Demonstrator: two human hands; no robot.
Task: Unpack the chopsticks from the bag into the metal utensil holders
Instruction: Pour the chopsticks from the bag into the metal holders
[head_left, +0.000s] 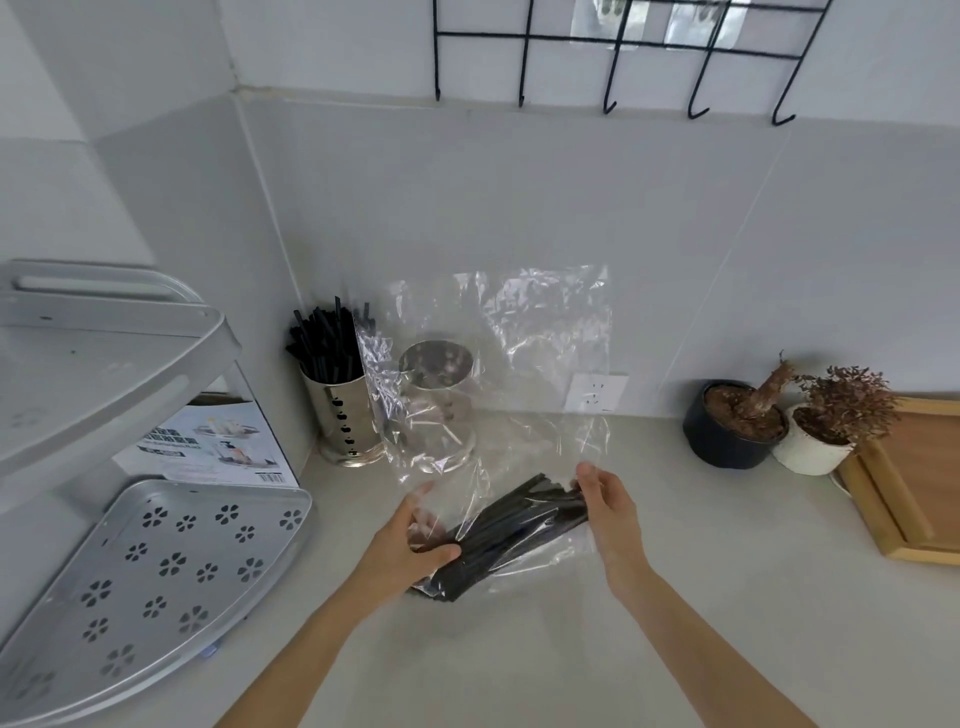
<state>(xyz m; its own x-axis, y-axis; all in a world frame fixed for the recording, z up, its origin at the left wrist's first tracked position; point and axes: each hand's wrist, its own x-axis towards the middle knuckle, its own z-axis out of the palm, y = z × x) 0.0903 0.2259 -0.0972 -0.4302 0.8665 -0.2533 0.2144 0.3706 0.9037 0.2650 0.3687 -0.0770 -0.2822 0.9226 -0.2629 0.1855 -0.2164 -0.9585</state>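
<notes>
- Centre of the frame: a clear plastic bag (498, 374) stands up from the grey worktop (727, 597).
- Lower centre: the left hand (415, 540) curls its grip around a bundle of black chopsticks (511, 530) through the bag.
- The right hand (610, 512) pinches the bundle's far end.
- Left of centre: 2 metal holders, the left holder (343, 415) full of black chopsticks, the right holder (439, 395) behind the bag.

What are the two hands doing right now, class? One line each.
Left hand: grips the bundle of chopsticks through the clear plastic bag.
Right hand: fingers fairly straight at the bundle's far end; a real grasp cannot be told.
</notes>
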